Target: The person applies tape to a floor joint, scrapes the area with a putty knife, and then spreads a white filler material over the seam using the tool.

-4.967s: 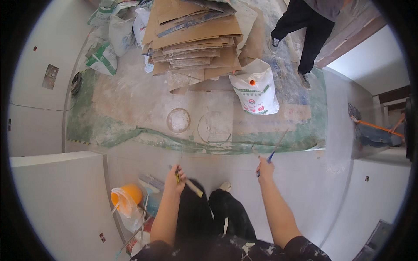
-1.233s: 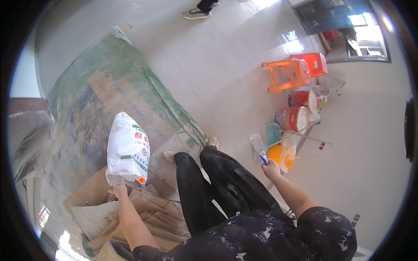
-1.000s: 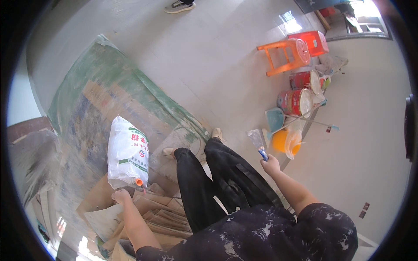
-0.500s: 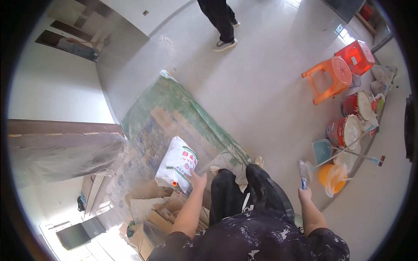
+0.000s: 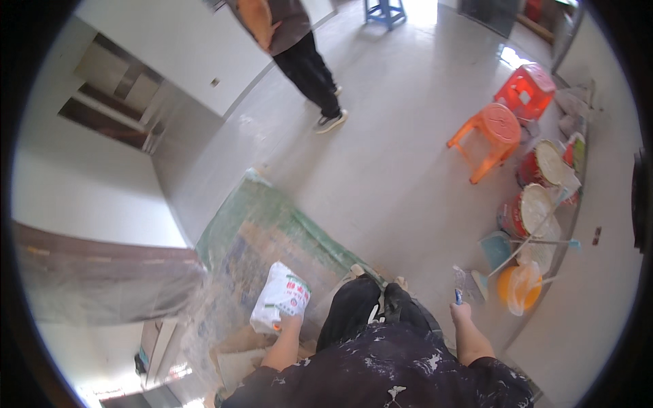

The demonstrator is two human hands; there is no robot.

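Pointing forward lengthwise: blue-handled scraper

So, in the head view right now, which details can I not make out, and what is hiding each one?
All head view:
White sack: whether the left grip touches it; they overlap, and blur hides any contact.
Scraper in the right grip: its blade's outline, blurred.
Yellow bucket: its inside, hidden by draped clear plastic.
Co-worker: the head, cut off by the top edge.
Blue stool: its upper part, cut off there too.
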